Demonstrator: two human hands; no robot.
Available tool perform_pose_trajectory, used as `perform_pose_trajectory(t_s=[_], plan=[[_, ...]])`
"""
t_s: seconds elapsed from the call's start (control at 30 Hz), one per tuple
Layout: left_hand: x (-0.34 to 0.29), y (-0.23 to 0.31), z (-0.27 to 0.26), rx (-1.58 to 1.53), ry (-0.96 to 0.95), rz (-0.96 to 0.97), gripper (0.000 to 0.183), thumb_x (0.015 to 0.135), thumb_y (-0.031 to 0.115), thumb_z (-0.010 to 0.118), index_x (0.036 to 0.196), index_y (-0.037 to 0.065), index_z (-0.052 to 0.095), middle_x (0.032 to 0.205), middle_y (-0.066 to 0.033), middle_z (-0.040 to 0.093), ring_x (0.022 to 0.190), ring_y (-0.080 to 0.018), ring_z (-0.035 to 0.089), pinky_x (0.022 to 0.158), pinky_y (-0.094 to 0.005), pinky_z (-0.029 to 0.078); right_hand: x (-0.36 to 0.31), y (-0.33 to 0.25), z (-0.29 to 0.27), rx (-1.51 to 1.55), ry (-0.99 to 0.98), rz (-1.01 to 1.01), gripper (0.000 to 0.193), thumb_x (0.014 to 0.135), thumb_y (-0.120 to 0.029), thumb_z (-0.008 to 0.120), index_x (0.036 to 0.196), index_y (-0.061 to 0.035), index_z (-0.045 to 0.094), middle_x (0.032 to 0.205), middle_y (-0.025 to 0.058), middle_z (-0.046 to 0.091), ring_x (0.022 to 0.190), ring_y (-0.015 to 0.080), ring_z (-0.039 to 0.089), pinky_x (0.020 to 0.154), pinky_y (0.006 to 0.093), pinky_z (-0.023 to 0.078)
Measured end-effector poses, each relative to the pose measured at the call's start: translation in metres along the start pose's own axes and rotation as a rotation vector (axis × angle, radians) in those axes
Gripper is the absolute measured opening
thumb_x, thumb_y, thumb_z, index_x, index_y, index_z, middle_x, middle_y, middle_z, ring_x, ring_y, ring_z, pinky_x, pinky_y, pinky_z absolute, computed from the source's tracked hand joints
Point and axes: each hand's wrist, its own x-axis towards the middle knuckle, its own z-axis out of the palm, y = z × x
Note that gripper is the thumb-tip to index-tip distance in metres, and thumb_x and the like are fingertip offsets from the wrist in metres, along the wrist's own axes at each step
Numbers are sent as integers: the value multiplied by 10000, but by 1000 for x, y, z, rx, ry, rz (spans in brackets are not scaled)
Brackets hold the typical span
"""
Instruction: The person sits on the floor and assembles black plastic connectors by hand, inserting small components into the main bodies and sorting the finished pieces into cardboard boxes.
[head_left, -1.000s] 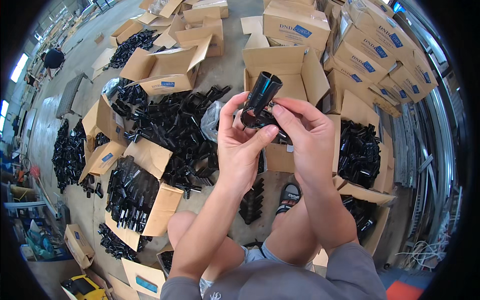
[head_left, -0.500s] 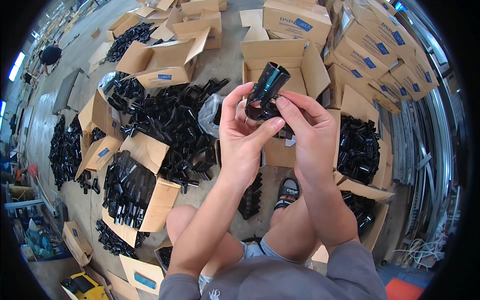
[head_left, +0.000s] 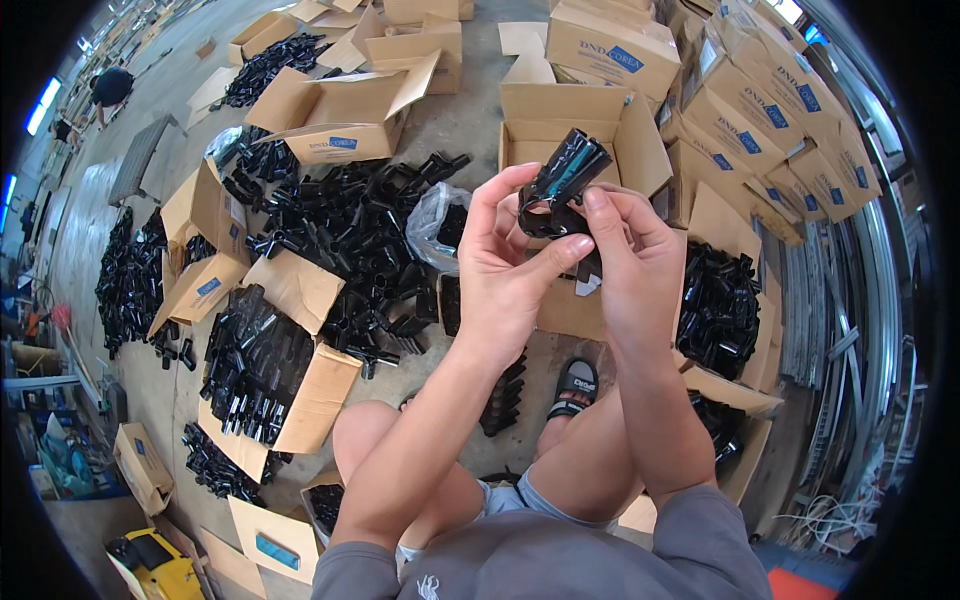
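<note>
Left hand: the left hand (head_left: 510, 275) keeps a closed grip on the glossy black plastic tube fitting (head_left: 562, 182), thumb pressed across its lower end to steady it.
Right hand: the right hand (head_left: 630, 265) pinches the same fitting from the other side, fingertips on its body.
Fitting: raised at chest height, tilted, above the open brown cardboard box (head_left: 570, 125).
Floor: a heap of loose black plastic fittings (head_left: 350, 240) lies near, within reach.

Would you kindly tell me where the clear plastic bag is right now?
In the head view, the clear plastic bag lies on the floor just left of the left hand, at the right edge of the pile of black fittings.
</note>
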Motion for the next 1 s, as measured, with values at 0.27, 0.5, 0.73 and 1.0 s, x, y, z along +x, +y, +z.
perform_pose_trajectory(t_s=[0.27,0.5,0.73,1.0], plan=[[0,-3,-6,188,-51,97,678,784,-154,771,1369,69,511,1185,-23,635,1061,-78,622,848,-222,539,3,-1,-13,-40,-110,-14,151,993,-38,645,1127,24,675,1041,53,704,950,110,656,843,256,525],[1,-3,-7,63,-54,101,668,800,-123,773,1383,70,512,1218,-30,649,1074,-84,628,887,-238,535,3,5,-6,-266,-102,-223,183,1041,-71,556,1166,39,632,1234,109,637,1064,136,627,921,278,511],[-5,0,-7,35,-90,28,659,794,-116,760,1383,63,525,1193,-26,658,1026,-93,637,893,-258,554,2,3,-14,-422,-103,-217,220,1067,-94,486,1136,62,626,1112,69,654,993,129,622,898,267,489],[-6,6,-8,62,-106,113,668,795,-100,788,1381,102,539,1172,5,629,889,-32,570,791,-207,480,-5,8,-17,-287,-108,-201,191,1079,-139,504,1116,25,595,1116,66,624,1039,122,580,933,272,454]])
